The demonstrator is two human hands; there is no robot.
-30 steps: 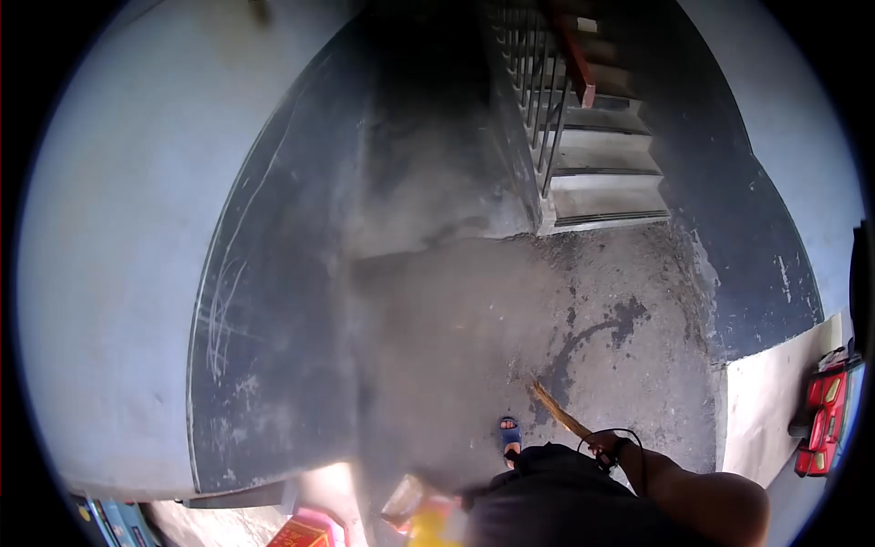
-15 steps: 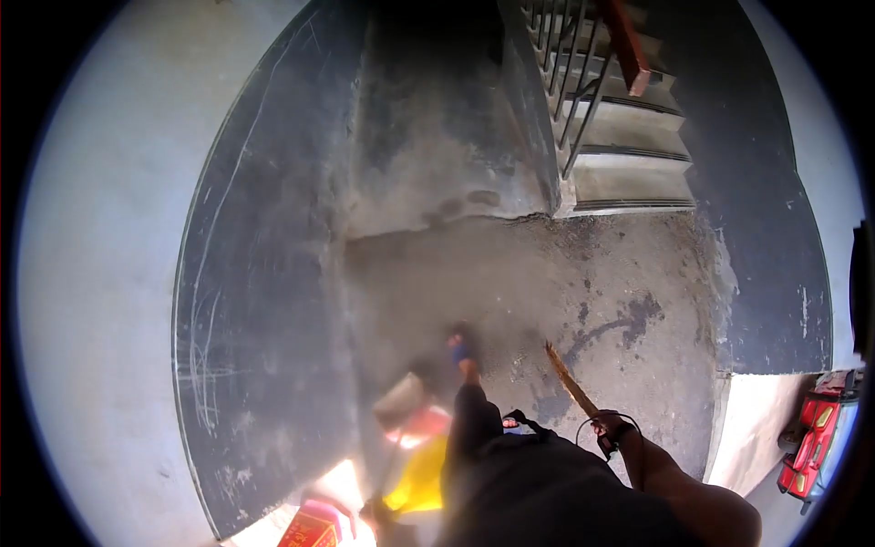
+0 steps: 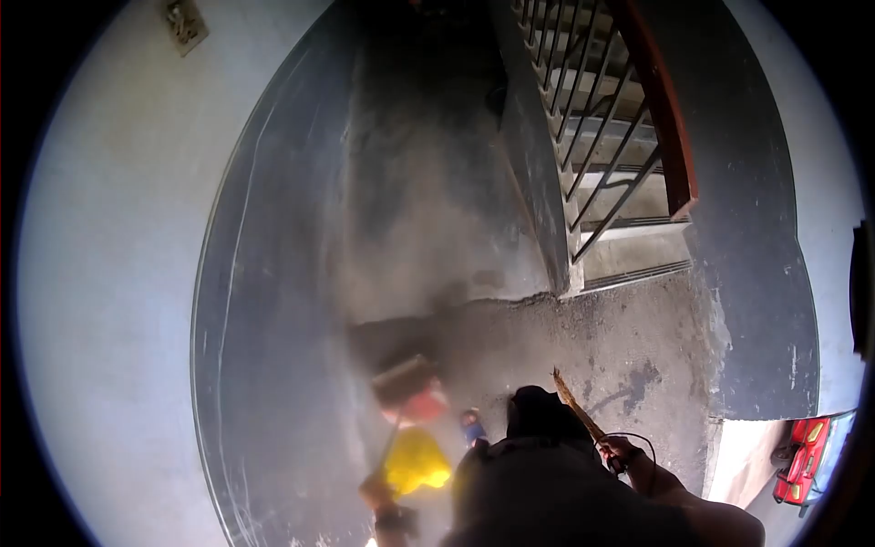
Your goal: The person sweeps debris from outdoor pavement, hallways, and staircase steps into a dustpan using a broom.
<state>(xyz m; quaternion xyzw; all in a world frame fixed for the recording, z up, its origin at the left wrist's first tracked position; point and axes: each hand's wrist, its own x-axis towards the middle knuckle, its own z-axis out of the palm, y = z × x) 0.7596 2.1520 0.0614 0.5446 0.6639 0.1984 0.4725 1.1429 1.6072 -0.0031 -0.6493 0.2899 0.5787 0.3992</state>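
Note:
My left hand [image 3: 375,492] is low in the view, smeared by motion. A thin handle leads from it to what looks like a long-handled dustpan [image 3: 424,401], red with a grey-brown front part, held above the floor. A blurred bright yellow thing, like a plastic bag [image 3: 417,460], hangs beside the handle; whether the same hand holds it I cannot tell. At the right, my right hand [image 3: 620,451] is closed round the lower end of a long brown stick [image 3: 576,401] with a rough, frayed tip. A thin dark cord loops around this hand.
Concrete steps [image 3: 629,251] rise at the upper right behind a metal railing with a red-brown handrail [image 3: 670,137]. A dark passage [image 3: 437,164] runs ahead beside a grey and white wall [image 3: 264,273]. Outside at the lower right stands a red vehicle [image 3: 804,460].
My view has moved forward, so the stairs and railing show nearer and lower. My left hand now shows. The red box at the bottom left has left the view. The stick stays in my right hand.

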